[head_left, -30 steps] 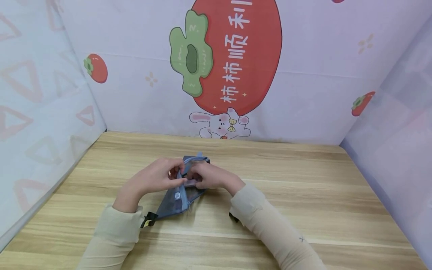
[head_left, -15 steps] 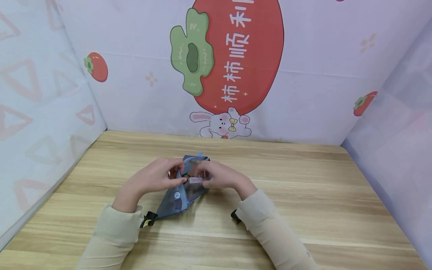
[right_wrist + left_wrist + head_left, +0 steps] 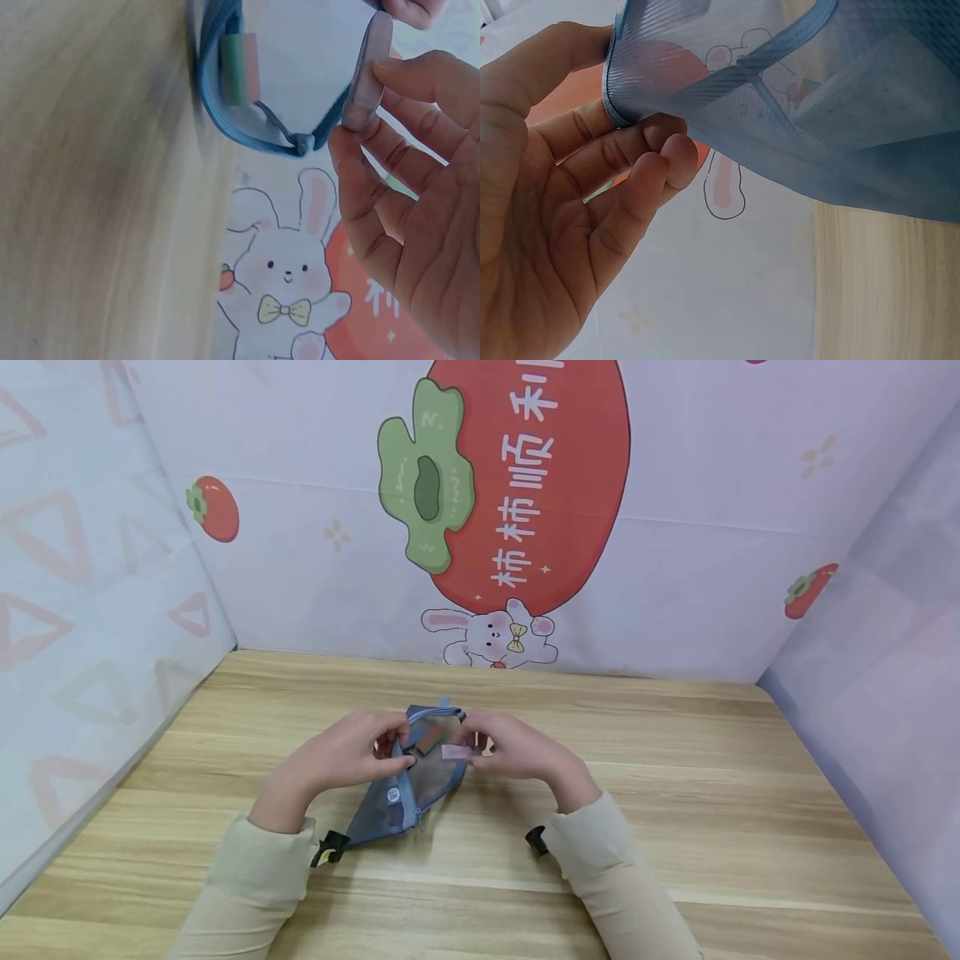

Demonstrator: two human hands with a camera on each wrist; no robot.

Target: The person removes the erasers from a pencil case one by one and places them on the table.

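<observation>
Blue mesh zip pouch unzipped, left hand pinching mouth edge. Right hand pinches small pale pink flat block just outside opening. Green-pink block still inside.

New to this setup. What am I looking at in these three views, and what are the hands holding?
No robot here: a person works with two bare hands. One camera sits on the head and looks down at a wooden table; the other two sit on the wrists, close to each hand. The left hand pinches the edge of a blue mesh zip pouch, holding its mouth open. The right hand pinches a small pale pink flat piece just beside the opening. A green-and-pink item shows inside the pouch. A cartoon-printed backdrop surrounds the table.
</observation>
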